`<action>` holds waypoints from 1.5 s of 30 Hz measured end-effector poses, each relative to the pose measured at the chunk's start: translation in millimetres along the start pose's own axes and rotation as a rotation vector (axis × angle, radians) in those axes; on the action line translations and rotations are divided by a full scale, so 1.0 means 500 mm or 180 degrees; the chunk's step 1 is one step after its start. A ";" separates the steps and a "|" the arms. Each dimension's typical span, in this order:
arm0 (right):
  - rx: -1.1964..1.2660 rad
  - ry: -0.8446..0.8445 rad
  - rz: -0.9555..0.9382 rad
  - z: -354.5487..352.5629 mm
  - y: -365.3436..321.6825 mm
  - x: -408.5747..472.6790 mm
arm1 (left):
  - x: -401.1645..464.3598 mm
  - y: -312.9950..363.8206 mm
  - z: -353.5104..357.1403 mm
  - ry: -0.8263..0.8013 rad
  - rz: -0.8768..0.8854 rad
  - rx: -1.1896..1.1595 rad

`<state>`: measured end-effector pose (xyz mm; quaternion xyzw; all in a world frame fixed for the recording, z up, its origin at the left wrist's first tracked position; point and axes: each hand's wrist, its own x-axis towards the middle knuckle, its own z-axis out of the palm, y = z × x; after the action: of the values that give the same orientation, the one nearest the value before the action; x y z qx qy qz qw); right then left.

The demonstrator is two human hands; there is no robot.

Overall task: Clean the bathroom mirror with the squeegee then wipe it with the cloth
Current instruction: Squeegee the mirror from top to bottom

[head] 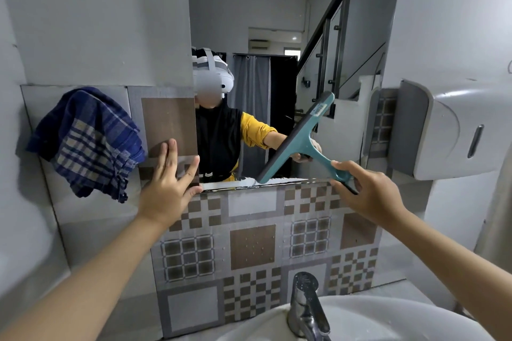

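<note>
The right hand (371,194) holds the squeegee (299,141) by the lower end of its teal handle, with fingers and thumb closed around the grip. From that grip the handle runs up and to the left to the blade bar, which lies diagonally against the mirror (277,36): the lower end of the bar sits at the mirror's bottom edge, left of the grip, and the upper end stands above the grip and slightly left of it. A line of white foam or water lies along the mirror's bottom edge, just beside the lower blade end and extending leftward from it. The left hand (169,183) holds nothing; it is open and flat, fingers spread, pressed on the patterned tile wall (252,252) at the mirror's lower left corner, well to the left of the squeegee grip. The cloth (88,144), blue plaid, hangs on the wall farther left again, beyond the left hand and not touched by it. Below the grip are the chrome faucet (306,307) and the rim of the white sink (388,321). To the right of the grip, a white wall-mounted dispenser (454,130) is fixed beside the mirror.
</note>
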<state>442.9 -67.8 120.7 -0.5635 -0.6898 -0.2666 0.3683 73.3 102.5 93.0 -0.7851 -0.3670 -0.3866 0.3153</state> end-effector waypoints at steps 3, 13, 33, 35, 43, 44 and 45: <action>-0.0132 0.0014 0.0197 -0.017 0.049 -0.030 | -0.001 0.003 0.002 0.0064 0.0027 0.0051; 0.0019 0.0111 0.0749 -0.019 0.109 -0.108 | 0.000 -0.001 0.009 0.0097 0.0075 0.0101; 0.2026 0.0758 0.2537 0.107 -0.030 -0.155 | -0.002 -0.004 0.020 0.0179 0.0033 -0.0012; 0.2078 0.0797 0.2626 0.110 -0.044 -0.154 | -0.002 -0.003 0.019 0.0163 0.0030 -0.0009; 0.2630 0.1150 0.3047 0.128 -0.131 -0.138 | -0.004 0.000 0.013 0.0104 -0.0027 -0.0135; 0.2738 0.1172 0.3154 0.130 -0.145 -0.134 | -0.003 0.001 0.013 0.0098 -0.0022 -0.0149; 0.2849 0.1196 0.3271 0.131 -0.159 -0.128 | -0.003 0.000 0.014 0.0092 -0.0018 -0.0156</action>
<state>357.7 -71.6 34.2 -0.5567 -0.3046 0.1575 0.7567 75.3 107.4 87.9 -0.7859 -0.3551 -0.4077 0.3001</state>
